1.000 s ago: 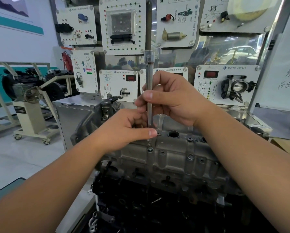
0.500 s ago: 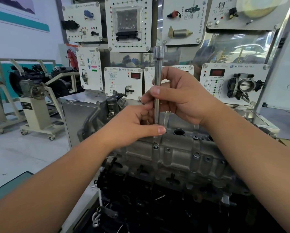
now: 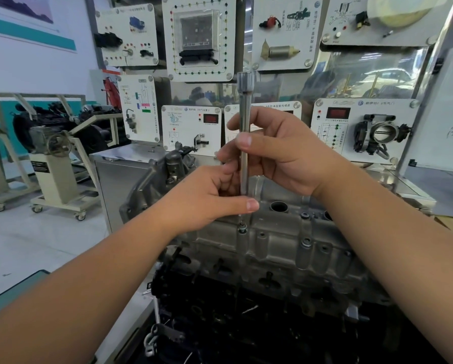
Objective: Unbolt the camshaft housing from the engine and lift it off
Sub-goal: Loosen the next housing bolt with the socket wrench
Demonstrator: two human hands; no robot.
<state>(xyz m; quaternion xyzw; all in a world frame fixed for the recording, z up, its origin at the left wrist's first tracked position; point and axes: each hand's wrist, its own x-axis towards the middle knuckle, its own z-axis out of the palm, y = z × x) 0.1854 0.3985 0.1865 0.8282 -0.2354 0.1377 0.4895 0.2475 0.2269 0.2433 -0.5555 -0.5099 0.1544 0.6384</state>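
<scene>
Extension bar (image 3: 244, 132) stands upright over a bolt (image 3: 242, 227) on the near edge of the camshaft housing (image 3: 280, 245). Right hand (image 3: 280, 153) pinches mid-shaft, left hand (image 3: 207, 203) closed around its lower end. Housing sits on the engine (image 3: 246, 311); open floor (image 3: 36, 245) left.

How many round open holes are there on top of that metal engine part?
2 in view. One round hole sits just right of the left hand's thumb; a second hole peeks out beside the right forearm, partly covered. More may be hidden behind the arms.
</scene>
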